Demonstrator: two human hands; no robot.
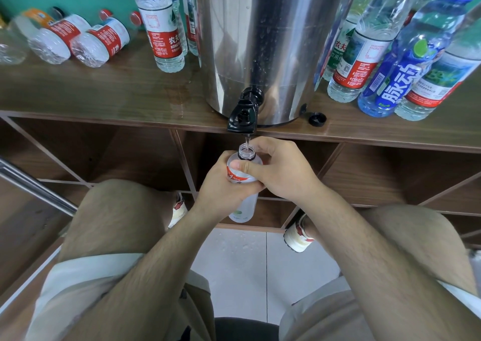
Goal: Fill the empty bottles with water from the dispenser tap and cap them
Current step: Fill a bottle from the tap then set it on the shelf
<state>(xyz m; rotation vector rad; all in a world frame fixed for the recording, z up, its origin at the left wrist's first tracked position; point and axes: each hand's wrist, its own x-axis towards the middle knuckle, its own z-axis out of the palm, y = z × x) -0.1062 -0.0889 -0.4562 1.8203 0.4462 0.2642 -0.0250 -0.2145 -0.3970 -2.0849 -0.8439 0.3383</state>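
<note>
Head view: left hand [221,185] and right hand [282,171] both curl their fingers [235,165] round a clear plastic bottle with a red-and-white label [245,153]. Its open mouth sits just under the black tap [243,115] of the shiny steel dispenser [268,41] at 12 o'clock. A thin stream seems to fall in. A black screw cap [317,119] lies on the brown wooden table [104,90] at 2 o'clock, and red-labelled bottles [100,42] lie at 10 o'clock.

Both hands, left hand [221,184] and right hand [279,170], gripped a clear uncapped plastic bottle [243,158] under the black dispenser tap [243,115], water trickling in.
</note>
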